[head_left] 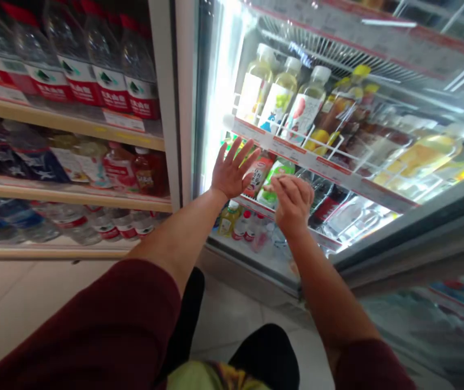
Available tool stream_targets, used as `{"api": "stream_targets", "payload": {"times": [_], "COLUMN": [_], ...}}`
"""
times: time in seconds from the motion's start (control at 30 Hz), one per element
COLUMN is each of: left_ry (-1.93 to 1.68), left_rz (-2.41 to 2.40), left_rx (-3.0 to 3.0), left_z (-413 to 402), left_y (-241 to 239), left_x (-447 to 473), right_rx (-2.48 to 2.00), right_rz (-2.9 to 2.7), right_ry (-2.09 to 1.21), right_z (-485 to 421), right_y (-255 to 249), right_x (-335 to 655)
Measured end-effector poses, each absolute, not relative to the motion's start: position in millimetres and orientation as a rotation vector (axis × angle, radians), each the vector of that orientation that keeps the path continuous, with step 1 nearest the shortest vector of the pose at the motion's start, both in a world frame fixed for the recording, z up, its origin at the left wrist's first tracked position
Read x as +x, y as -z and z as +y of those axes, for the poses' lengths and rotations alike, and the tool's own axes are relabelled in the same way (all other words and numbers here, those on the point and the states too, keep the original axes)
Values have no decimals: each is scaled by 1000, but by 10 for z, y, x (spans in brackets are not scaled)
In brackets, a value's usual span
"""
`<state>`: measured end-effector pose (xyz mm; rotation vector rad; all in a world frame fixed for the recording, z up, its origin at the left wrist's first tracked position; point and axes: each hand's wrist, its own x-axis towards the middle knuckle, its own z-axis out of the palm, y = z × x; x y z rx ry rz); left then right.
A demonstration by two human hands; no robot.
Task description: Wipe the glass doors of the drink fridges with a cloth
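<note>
Before a brightly lit drinks cooler with a pale glowing side wall, both bare hands are raised in front of the lower shelf, and reaching toward its bottles appears to be the step in hand. The left hand is wide open, fingers spread and pointing up toward the white shelf edge strip with red-bordered price labels, and nothing is in its grasp. The right hand is drawn in, thumb and fingers bunched to a near pinch; no object shows between them, though something small could be hidden there. Just beyond these fingertips, on the lower shelf, is a plastic bottle with a bright green label, its base partly covered from view by the hand; contact cannot be judged. Beside it, near the left thumb, is a bottle with an orange-red label and pale lettering. Both are leaning back in this view, their labels facing out and slightly blurred, their caps hidden by the strip above. Taking hold of either would, as I judge it, call for uncurling the right fingers or closing the left around a bottle's side.
</note>
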<state>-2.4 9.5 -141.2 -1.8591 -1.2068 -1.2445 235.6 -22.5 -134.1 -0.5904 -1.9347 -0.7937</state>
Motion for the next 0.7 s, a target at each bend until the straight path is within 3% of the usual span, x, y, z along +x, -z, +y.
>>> {"api": "stream_targets", "payload": {"times": [0.07, 0.27, 0.4, 0.53, 0.6, 0.7], "left_ry": [1208, 1130, 1137, 1146, 1161, 1179], "left_rz": [-1188, -1151, -1132, -1165, -1134, -1049], "left_rx": [-1819, -1748, -1775, -1798, -1777, -1725], "left_z": [101, 111, 125, 143, 146, 138], "left_y": [1418, 1432, 1445, 1451, 1447, 1442], "left_x": [-26, -39, -51, -61, -63, -68], "right_rx": [-599, -280, -416, -606, -608, -483], "right_rz": [-1867, -2398, -2257, -1601, -1474, -1809], "right_ry": [820, 768, 735, 799, 863, 916], "right_z": [-214, -399, -261, -68, -114, -298], "right_y": [1447, 2330, 1693, 817, 760, 988], "right_x": [2307, 2223, 2512, 2816, 2845, 2793]}}
